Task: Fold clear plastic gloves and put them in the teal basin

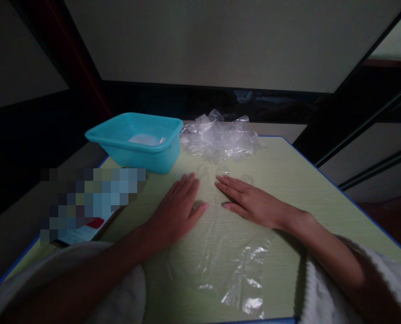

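Observation:
A clear plastic bag [217, 256] lies spread on the pale yellow-green table [301, 171], its lower end near the front edge. My left hand [175, 211] rests palm down on the bag's left side, fingers stretched out and thumb apart. On the other side, my right hand [250, 202] lies flat with its fingers extended toward the left. Neither hand grips anything. Beyond them, a loose pile of crumpled clear plastic bags [220, 137] sits at the table's far edge.
A turquoise plastic basin [142, 157] with something whitish inside stands at the back left. In front of it lies a flat device [82, 231], partly blurred out by pixelation. A wall panel [203, 45] rises behind the table.

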Demonstrator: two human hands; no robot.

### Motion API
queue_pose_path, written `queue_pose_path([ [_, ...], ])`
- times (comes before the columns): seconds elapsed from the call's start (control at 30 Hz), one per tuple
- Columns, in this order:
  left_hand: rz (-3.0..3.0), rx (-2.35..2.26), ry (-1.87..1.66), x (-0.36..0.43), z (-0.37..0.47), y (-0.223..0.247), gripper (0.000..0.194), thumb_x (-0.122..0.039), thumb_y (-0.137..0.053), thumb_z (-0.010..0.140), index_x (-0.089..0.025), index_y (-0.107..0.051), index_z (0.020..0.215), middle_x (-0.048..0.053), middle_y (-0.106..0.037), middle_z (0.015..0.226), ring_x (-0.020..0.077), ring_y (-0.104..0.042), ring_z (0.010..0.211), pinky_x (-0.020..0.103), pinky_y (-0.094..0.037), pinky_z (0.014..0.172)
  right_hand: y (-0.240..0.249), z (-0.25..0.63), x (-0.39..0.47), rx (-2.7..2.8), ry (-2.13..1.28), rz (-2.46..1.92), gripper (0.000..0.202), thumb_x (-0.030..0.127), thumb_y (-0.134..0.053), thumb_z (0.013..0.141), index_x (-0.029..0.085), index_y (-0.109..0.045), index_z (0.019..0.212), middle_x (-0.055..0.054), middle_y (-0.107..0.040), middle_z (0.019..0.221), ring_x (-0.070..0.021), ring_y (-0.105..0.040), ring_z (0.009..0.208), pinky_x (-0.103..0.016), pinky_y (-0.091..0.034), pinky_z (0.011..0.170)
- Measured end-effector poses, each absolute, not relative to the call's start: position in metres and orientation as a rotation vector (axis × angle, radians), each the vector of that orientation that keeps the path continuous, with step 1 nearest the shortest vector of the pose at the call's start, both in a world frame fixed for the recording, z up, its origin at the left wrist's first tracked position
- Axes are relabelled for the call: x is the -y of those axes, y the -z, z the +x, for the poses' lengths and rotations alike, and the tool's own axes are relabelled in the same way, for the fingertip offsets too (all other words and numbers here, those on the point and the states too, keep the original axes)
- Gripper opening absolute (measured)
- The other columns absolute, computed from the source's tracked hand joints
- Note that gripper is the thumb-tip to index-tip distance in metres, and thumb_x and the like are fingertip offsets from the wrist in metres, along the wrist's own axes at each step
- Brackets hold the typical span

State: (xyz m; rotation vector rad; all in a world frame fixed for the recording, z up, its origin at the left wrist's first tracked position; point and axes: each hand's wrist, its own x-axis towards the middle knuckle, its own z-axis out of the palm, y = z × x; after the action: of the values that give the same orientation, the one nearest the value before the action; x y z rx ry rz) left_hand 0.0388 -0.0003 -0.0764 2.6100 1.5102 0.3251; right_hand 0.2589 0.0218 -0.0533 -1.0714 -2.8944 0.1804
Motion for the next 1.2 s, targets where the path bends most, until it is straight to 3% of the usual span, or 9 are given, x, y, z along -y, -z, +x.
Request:
queue_pose_path([
  [0.2,2.645,-1.689,-0.152,-0.009,0.034,0.078,0.063,-0.041,-0.041,0.089,0.003,-0.032,0.135,0.025,-0.026,0.144,0.0322,-0.022,0.135,0.047,-0.024,0.108,0.055,0.260,-0.023,2.876,-0.188,-1.064,0.057,0.041,-0.033,0.094,0.003,-0.032,0.137,-0.020,-0.027,0.144,-0.0261,-0.023,0.134,-0.045,-0.026,0.108],
  [0.37,2.671,-1.683,-0.208,-0.004,0.035,0.076,0.064,-0.042,-0.041,0.089,0.002,-0.031,0.135,0.024,-0.026,0.144,0.0323,-0.022,0.135,0.049,-0.025,0.107,0.055,0.259,-0.022,2.890,-0.141,-1.073,0.057,0.040,-0.032,0.094,0.002,-0.032,0.137,-0.020,-0.028,0.144,-0.0259,-0.023,0.134,-0.044,-0.027,0.108],
  [0.53,2.742,-1.458,-0.368,0.005,0.039,0.071,0.054,-0.035,-0.040,0.090,-0.003,-0.035,0.133,0.019,-0.031,0.144,0.0280,-0.025,0.135,0.049,-0.023,0.108,0.054,0.262,-0.020,2.897,-0.048,-1.151,0.058,0.039,-0.031,0.095,-0.001,-0.033,0.136,-0.023,-0.029,0.143,-0.0273,-0.025,0.134,-0.042,-0.028,0.108],
  [0.77,2.786,-1.054,-0.445,0.015,0.042,0.061,0.041,-0.022,-0.037,0.091,-0.008,-0.040,0.129,0.014,-0.051,0.132,0.0221,-0.039,0.128,0.047,-0.021,0.110,0.050,0.269,-0.017,2.842,0.091,-1.406,0.058,0.042,-0.031,0.094,0.003,-0.034,0.137,-0.020,-0.033,0.142,-0.0311,-0.033,0.130,-0.047,-0.034,0.103],
  [1.2,2.726,-1.250,-0.410,0.003,0.035,0.060,0.037,-0.022,-0.034,0.092,-0.010,-0.043,0.126,0.013,-0.053,0.130,0.0232,-0.043,0.126,0.055,-0.014,0.109,0.042,0.278,-0.010,2.798,0.219,-1.474,0.051,0.036,-0.029,0.095,0.002,-0.040,0.132,-0.020,-0.052,0.129,-0.0287,-0.046,0.122,-0.050,-0.035,0.102],
])
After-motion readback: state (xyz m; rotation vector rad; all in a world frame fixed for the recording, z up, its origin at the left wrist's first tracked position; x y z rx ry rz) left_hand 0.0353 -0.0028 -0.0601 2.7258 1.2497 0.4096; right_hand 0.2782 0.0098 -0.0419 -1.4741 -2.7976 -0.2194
